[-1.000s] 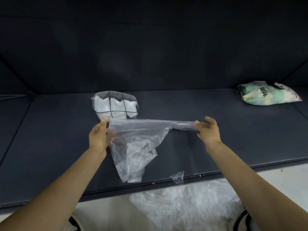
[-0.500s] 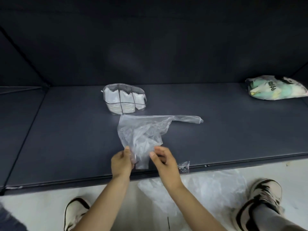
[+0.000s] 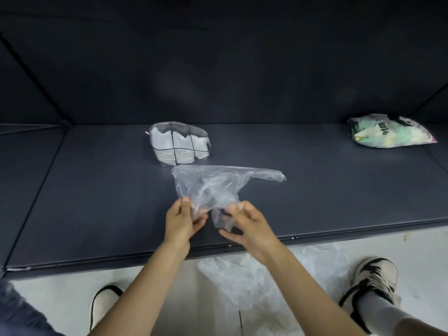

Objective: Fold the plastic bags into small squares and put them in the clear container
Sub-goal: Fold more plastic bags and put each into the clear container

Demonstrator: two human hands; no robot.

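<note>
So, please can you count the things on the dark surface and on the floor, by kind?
Clear plastic bag being folded, both hands pinching its near edge: 1
Clear divided container with folded bags inside: 1
Printed filled bag at far right: 1
Heap of clear plastic bags on the floor: 1, number of bags unclear
Shoes: 2
Total: 6
</note>
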